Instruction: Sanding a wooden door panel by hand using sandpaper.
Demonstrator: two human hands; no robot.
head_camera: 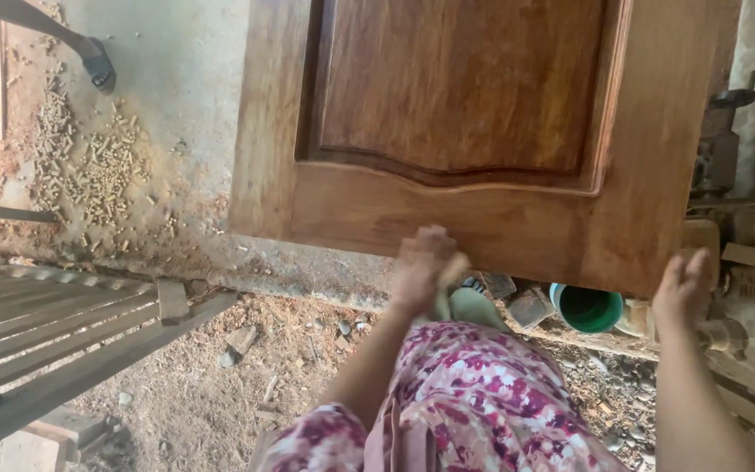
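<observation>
Both hands (552, 284) (bare) against door (482, 131)

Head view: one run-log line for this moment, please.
left hand: presses cloth to wooden door panel lower edge | right hand: open at panel corner | green cup: below panel

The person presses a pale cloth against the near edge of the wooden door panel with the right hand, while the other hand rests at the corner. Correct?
Not quite. The head view shows the left hand pressing the pale cloth against the wooden door panel; the right hand is at the corner.
</observation>
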